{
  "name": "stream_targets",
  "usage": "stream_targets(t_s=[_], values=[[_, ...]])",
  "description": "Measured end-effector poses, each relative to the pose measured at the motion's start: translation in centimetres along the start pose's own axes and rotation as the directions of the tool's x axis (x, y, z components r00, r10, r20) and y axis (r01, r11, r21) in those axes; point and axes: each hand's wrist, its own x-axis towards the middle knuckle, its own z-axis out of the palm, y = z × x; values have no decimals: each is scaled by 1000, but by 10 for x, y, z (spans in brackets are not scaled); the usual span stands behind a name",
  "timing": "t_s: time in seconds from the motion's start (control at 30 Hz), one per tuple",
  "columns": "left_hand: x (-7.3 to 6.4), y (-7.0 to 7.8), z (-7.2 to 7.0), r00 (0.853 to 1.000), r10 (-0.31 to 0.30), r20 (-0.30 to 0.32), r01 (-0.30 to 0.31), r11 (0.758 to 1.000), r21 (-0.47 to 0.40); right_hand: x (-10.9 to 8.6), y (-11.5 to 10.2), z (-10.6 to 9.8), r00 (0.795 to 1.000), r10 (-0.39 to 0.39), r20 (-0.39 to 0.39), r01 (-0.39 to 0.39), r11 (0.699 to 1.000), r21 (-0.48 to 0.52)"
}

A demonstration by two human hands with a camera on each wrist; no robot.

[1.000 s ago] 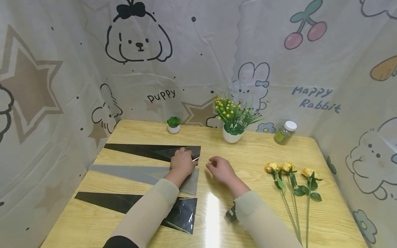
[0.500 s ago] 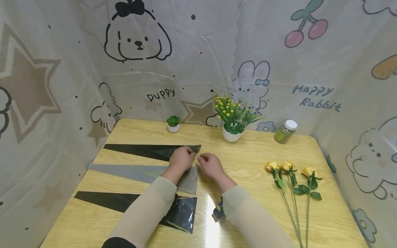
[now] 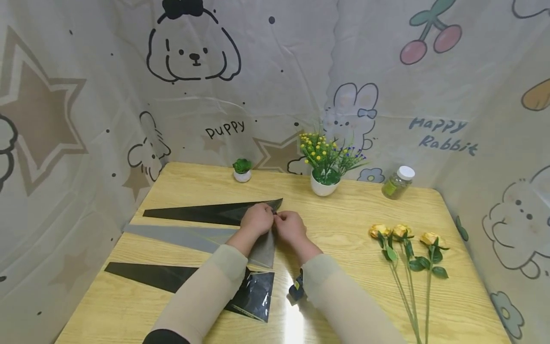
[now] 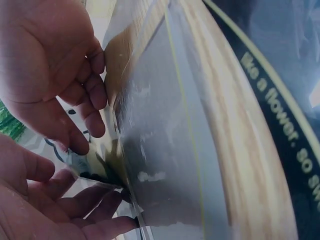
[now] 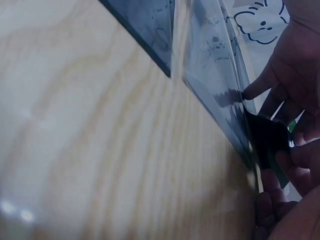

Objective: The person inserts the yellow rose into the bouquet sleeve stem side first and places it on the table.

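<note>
At the back left of the table, a black plastic flower sleeve (image 3: 202,213) has its wide right end lifted off the wood. My left hand (image 3: 257,219) pinches the edge of that end, also visible in the left wrist view. Close against it, my right hand (image 3: 290,226) grips the same edge with thumb and fingertips. In the right wrist view, the dark film of the sleeve (image 5: 267,140) stands up between both hands. A grey sleeve (image 3: 180,237) lies flat just in front, partly under the left forearm. Nearer still is a second black sleeve (image 3: 253,294) with printed lettering.
Several things line the table (image 3: 352,267): a small succulent (image 3: 242,170), a white pot (image 3: 325,189) of yellow and purple flowers, and a white-lidded jar (image 3: 397,182). Three yellow roses (image 3: 402,232) lie at the right. A dark device (image 3: 296,289) sits at the right wrist.
My right hand has moved left to the black sleeve's edge and taken hold of it. The sleeve's right end has risen and its far corner now points up.
</note>
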Motion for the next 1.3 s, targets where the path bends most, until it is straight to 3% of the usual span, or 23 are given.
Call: stream_targets(t_s=[0.23, 0.5, 0.77, 1.03, 1.3], values=[[-1, 1, 0, 1000, -19, -19, 19, 1000, -22, 1, 4, 4, 998, 40, -47, -39, 999, 8], [1, 1, 1, 998, -18, -55, 18, 1000, 1, -1, 3, 2, 999, 37, -23, -36, 999, 14], [1, 3, -1, 999, -28, -19, 28, 999, 25, 3, 0, -1, 997, 68, 32, -72, 991, 114], [1, 4, 0, 999, -40, 11, 39, 999, 37, 9, -1, -4, 991, 132, -1, -131, 991, 40], [0, 3, -2, 998, -46, -34, 46, 999, 12, 6, -2, -6, 996, 85, 25, -86, 995, 55]])
